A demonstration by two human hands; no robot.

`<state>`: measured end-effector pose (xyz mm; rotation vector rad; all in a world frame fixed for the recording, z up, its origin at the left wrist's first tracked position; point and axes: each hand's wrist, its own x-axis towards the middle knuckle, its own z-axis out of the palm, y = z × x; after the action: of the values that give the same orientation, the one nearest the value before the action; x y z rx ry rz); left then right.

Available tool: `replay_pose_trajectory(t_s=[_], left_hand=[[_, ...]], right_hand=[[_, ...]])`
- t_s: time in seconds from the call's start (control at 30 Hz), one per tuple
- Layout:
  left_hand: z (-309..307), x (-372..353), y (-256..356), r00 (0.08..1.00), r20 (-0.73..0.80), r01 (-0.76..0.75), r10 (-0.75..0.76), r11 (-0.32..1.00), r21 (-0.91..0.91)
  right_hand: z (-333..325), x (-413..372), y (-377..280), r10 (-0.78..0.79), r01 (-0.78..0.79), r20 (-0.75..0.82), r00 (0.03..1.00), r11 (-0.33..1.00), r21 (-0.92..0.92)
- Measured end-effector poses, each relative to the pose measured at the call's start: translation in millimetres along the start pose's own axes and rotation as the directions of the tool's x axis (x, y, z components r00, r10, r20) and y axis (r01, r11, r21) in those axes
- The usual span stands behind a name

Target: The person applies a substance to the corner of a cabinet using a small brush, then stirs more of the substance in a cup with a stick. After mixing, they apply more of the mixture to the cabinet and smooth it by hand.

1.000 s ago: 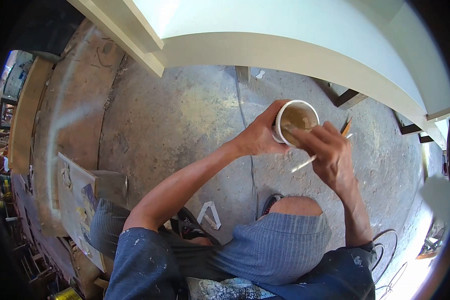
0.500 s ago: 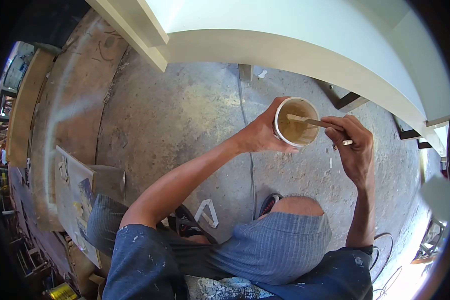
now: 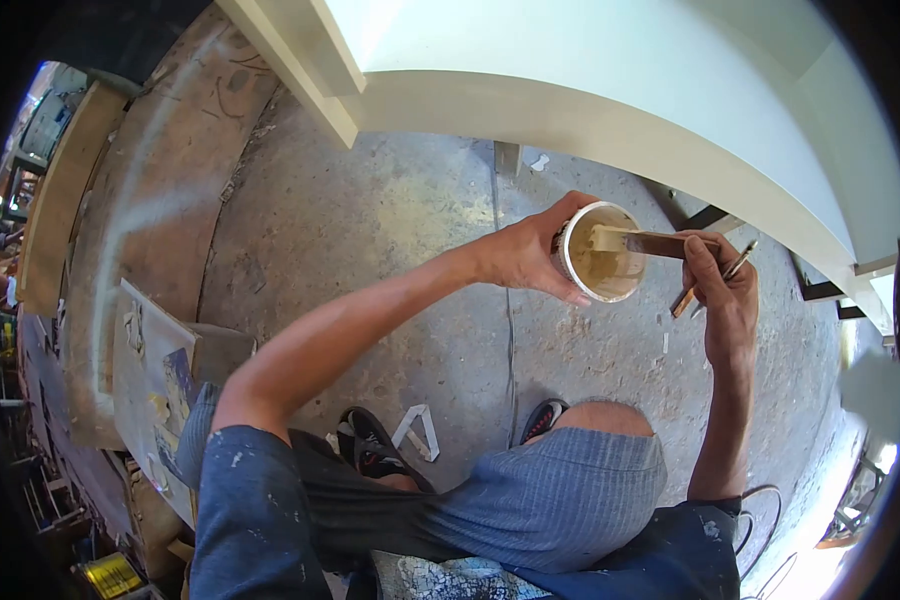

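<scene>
With the fingers (image 3: 567, 208) of the left hand (image 3: 518, 258) closed round its side, holds a white tub (image 3: 620, 209) of beige paste (image 3: 612, 272) up over the concrete floor (image 3: 370, 230), mouth tilted toward the camera. Grips a flat scraper (image 3: 660, 243) in the closed fingers (image 3: 698, 262) of the right hand (image 3: 728, 300), blade tip resting on the paste just inside the rim. Pinches a thin pencil-like stick (image 3: 682, 303) in the same hand. Sits just below a white painted panel (image 3: 620, 80), a black sandal (image 3: 365, 445) on the floor beneath.
</scene>
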<state>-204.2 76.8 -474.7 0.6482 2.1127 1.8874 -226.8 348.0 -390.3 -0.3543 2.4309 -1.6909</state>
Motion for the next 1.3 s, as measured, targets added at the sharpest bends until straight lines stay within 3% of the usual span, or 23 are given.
replay_pose_trajectory(t_s=[0.27, 0.43, 0.53, 0.6, 0.67, 0.77, 0.87, 0.97, 1.07, 1.13, 1.2, 1.3], left_hand=[[-34.7, -33.1, 37.4, 0.972, 0.142, 0.191, -0.188, 0.982, -0.007], [-56.9, -67.3, 63.0, 0.970, 0.110, 0.217, -0.219, 0.976, 0.027], [-67.4, -91.3, 68.1, 0.989, 0.034, 0.139, -0.142, 0.988, 0.072], [-77.5, -111.5, 71.5, 0.995, -0.054, 0.096, -0.088, 0.982, 0.160], [-83.7, -135.2, 79.6, 0.991, -0.134, 0.036, -0.023, 0.995, 0.097], [-94.5, -176.6, 86.0, 0.952, -0.305, 0.041, 0.020, 0.981, 0.191], [-98.3, -222.8, 100.3, 0.904, -0.423, 0.026, 0.065, 0.978, 0.205], [-106.2, -269.2, 120.2, 0.833, -0.529, 0.154, 0.160, 0.853, 0.499], [-120.5, -319.8, 146.6, 0.777, -0.609, 0.178, 0.159, 0.872, 0.455], [-127.7, -357.4, 162.4, 0.697, -0.688, 0.202, 0.200, 0.867, 0.456], [-128.9, -394.9, 178.4, 0.596, -0.776, 0.252, 0.207, 0.869, 0.426], [-125.1, -452.2, 191.4, 0.443, -0.882, 0.357, 0.160, 0.871, 0.338]], right_hand=[[18.5, 11.0, -6.7, 0.013, -0.046, 0.122, 0.992, 0.962, 0.269], [38.3, 20.2, -25.5, -0.059, -0.024, 0.255, 0.965, 0.950, 0.310], [57.2, 23.9, -47.1, -0.092, 0.037, 0.289, 0.953, 0.981, 0.190], [71.9, 27.9, -60.4, -0.169, 0.150, 0.337, 0.926, 0.985, 0.081], [92.1, 26.8, -86.0, -0.282, 0.302, 0.395, 0.874, 0.953, 0.014], [130.4, 30.8, -114.5, -0.447, 0.506, 0.470, 0.761, 0.863, 0.003], [175.6, 15.8, -147.5, -0.446, 0.515, 0.524, 0.726, 0.857, 0.016], [218.8, 15.0, -169.6, -0.540, 0.610, 0.599, 0.591, 0.785, 0.106], [269.3, 4.4, -208.3, -0.648, 0.743, 0.632, 0.425, 0.649, 0.166], [312.6, -3.9, -231.9, -0.707, 0.710, 0.631, 0.319, 0.619, 0.336], [356.1, -9.4, -259.7, -0.816, 0.863, 0.570, 0.095, 0.353, 0.361], [417.6, -25.9, -279.9, -0.833, 0.877, 0.552, -0.018, 0.252, 0.409]])
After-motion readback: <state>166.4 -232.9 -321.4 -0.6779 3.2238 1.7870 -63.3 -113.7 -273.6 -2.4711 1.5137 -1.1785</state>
